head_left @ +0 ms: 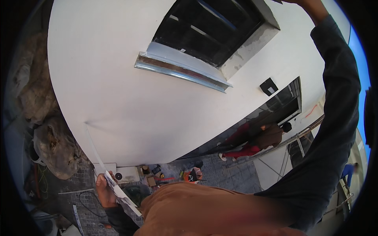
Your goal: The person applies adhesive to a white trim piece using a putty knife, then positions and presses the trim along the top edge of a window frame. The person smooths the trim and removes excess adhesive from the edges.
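My left hand [105,191] is low at the left, its fingers wrapped round a long, thin white strip [111,183]. The strip slants up from beside my body, and its narrow upper end comes close to the white wall [130,114]. Whitish smears cover the part near my grip. My right arm stretches high up the right side, and my right hand [301,2] is at the top edge, beyond the window's right side. Most of its fingers are cut off by the frame, so what it holds, if anything, is hidden.
A metal sill profile [181,73] juts out under the dark window [208,29]. A black wall lamp [269,86] is farther right. Below, tools and boxes [152,179] lie on the paving. One person [267,139] stands by the glass door, another [348,173] at far right. Wrapped bundles [59,147] lie left.
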Motion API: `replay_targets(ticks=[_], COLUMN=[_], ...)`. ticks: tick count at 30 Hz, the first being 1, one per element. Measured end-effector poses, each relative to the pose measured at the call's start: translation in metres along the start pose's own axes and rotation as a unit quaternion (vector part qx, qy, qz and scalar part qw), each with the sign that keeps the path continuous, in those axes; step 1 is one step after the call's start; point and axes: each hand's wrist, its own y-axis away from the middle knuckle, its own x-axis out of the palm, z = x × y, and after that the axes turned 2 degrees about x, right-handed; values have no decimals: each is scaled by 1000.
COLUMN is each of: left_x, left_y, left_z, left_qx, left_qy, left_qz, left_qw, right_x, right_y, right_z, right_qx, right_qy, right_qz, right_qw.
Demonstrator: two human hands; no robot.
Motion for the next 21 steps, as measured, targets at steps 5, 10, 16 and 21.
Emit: replay_targets(ticks=[5,10,16,21], left_x=[-16,-25,-24,-25], left_y=[21,14,11,9], left_z=[-9,-13,-13,-14], left_qx=[7,4,-1,-10], left_qy=[9,-7,14,36], left_qz=[-25,-27,-8,2], left_qw=[1000,1000,1000,999], right_x=[23,16,20,17], right_y=[-12,-19,-23,-19], right_z=[5,4,14,20], right_qx=[6,-9,-37,-38], right_qy=[1,16,49,52], right_qz=[23,-12,8,11], right_qw=[1000,1000,998,998])
